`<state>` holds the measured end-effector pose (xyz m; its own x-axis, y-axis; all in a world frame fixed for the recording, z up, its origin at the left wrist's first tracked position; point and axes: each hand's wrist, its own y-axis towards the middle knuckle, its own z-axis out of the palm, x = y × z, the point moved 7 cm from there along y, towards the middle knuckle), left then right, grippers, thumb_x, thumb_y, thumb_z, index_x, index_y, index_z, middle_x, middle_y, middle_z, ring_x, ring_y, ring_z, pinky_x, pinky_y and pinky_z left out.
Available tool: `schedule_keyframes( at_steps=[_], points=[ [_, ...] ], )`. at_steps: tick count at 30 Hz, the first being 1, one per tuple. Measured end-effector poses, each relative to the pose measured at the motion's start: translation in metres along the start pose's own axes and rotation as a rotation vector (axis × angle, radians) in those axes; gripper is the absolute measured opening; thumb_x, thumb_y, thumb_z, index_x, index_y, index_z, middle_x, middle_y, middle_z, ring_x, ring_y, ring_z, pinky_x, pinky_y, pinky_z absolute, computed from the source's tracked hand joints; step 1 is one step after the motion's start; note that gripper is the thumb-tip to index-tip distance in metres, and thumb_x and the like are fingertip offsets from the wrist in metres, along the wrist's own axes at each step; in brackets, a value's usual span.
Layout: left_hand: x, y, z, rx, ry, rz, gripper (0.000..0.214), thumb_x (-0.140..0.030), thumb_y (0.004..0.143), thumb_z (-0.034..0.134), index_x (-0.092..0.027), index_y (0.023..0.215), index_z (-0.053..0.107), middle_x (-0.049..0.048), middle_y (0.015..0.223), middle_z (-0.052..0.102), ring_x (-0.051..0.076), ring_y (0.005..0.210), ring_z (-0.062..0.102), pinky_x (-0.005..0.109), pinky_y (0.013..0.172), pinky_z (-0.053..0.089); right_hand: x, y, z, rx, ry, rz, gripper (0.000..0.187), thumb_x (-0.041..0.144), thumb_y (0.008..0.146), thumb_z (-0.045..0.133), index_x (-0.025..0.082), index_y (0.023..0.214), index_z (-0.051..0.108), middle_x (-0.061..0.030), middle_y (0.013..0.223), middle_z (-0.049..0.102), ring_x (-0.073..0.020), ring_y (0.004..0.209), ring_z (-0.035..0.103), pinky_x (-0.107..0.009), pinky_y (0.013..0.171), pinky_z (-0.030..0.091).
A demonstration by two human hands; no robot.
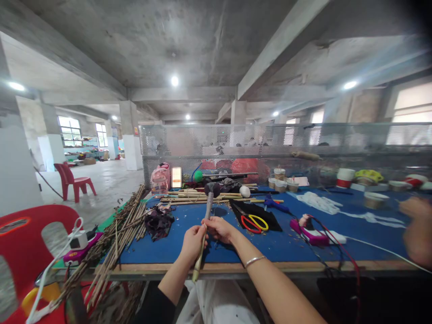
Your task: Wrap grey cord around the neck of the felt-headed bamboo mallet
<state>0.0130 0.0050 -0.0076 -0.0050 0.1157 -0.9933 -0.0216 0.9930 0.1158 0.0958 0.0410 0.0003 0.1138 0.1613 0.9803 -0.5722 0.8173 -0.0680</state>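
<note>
Both hands meet in front of me on a stick (199, 261) that points away over the blue tabletop (135, 254). Its near end is bare and yellowish, its far part is covered in grey wrapping (209, 206), and a dark bundle (211, 189) shows at the far tip. My left hand (194, 243) is closed round the bare part. Just beyond it my right hand (219, 228) pinches the stick where the wrapping begins. Scissors (254, 223) with red and yellow handles lie right of my hands on black cloth (272, 220). Crumpled dark fabric (159, 221) lies to the left.
Many dry sticks (124, 225) are heaped along the left edge. A blue glue gun (276, 204), a power strip (310, 231) with cables and white cloth strips (319, 202) lie rightward. Another person's blurred hand (418, 225) is far right. A metal mesh screen (283, 139) stands behind.
</note>
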Motion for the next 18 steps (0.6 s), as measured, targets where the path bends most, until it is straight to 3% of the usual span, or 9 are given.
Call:
schedule_keyframes(
  at_steps=[3,6,9,14,18],
  points=[
    [-0.008,0.004,0.002,-0.026,0.151,0.050,0.035,-0.049,0.074,0.045,-0.016,0.066,0.052,0.0002,0.053,0.054,0.011,0.043,0.049,0.023,0.044,0.036,0.002,0.005,-0.006,-0.023,-0.008,-0.044,0.035,0.042,0.062,0.068,0.017,0.065,0.044,0.0114,0.039,0.030,-0.0019,0.031,0.017,-0.020,0.032,0.004],
    [-0.021,0.005,0.000,-0.145,0.378,0.177,0.027,-0.042,0.067,0.059,-0.016,0.062,0.055,0.0024,0.057,0.059,0.014,0.053,0.053,0.023,0.050,0.036,-0.001,0.008,-0.013,-0.089,0.007,-0.075,0.036,0.043,0.061,0.068,0.017,0.067,0.043,0.0089,0.043,0.041,-0.0019,0.030,0.023,-0.019,0.032,0.007],
    [-0.020,0.005,-0.002,-0.200,0.359,0.165,0.022,-0.035,0.062,0.064,-0.015,0.066,0.056,0.0018,0.057,0.060,0.013,0.052,0.053,0.021,0.049,0.036,-0.002,0.006,-0.016,-0.130,0.027,-0.081,0.036,0.044,0.061,0.068,0.017,0.072,0.046,0.0086,0.044,0.043,-0.0019,0.030,0.024,-0.019,0.033,0.007],
    [-0.007,0.003,0.000,-0.045,0.166,0.077,0.031,-0.045,0.071,0.053,-0.015,0.064,0.053,0.0007,0.051,0.057,0.010,0.040,0.048,0.020,0.041,0.034,0.004,-0.005,-0.007,-0.072,0.069,-0.087,0.040,0.041,0.059,0.070,0.017,0.082,0.049,0.0108,0.043,0.036,-0.0023,0.033,0.020,-0.019,0.034,0.005],
    [-0.007,-0.001,0.008,0.105,0.142,0.054,0.037,-0.049,0.076,0.043,-0.015,0.065,0.054,0.0010,0.052,0.056,0.010,0.041,0.047,0.021,0.041,0.034,0.004,-0.007,-0.005,-0.067,0.066,-0.093,0.037,0.041,0.059,0.069,0.018,0.071,0.043,0.0124,0.039,0.029,-0.0022,0.031,0.016,-0.020,0.034,0.003]
  ],
)
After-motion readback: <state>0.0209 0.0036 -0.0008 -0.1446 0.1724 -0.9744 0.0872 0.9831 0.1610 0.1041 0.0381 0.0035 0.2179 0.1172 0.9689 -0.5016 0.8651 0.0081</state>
